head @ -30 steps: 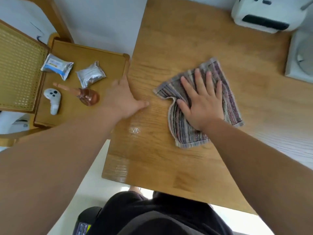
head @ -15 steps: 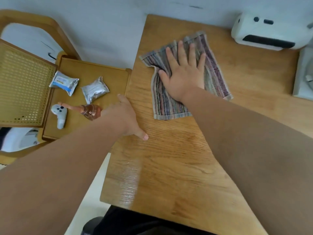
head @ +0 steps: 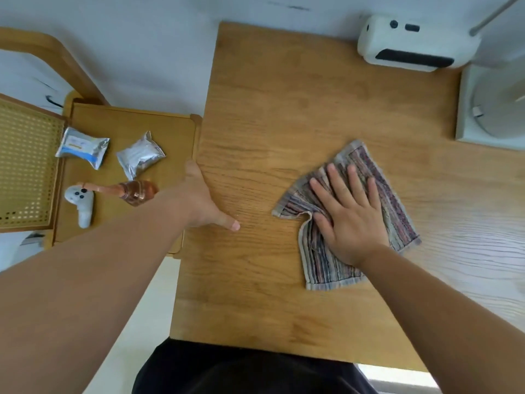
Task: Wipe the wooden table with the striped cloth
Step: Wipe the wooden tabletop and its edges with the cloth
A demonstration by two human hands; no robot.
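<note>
The striped cloth (head: 392, 206) lies crumpled flat on the wooden table (head: 284, 109), right of centre. My right hand (head: 349, 220) presses down on it, palm flat and fingers spread, covering its middle. My left hand (head: 201, 200) rests on the table's left edge with the thumb stretched out on the wood; it holds nothing.
A white device (head: 412, 44) stands at the table's far right corner and a pale flat base (head: 494, 109) at the right edge. A side tray (head: 170, 132) on the left carries two foil packets (head: 82, 146) (head: 140, 157), a white controller (head: 81, 203) and an amber bottle (head: 136, 191).
My right hand has dragged the cloth from the far left part of the table back toward me and to the right. My left hand has stayed on the left edge.
</note>
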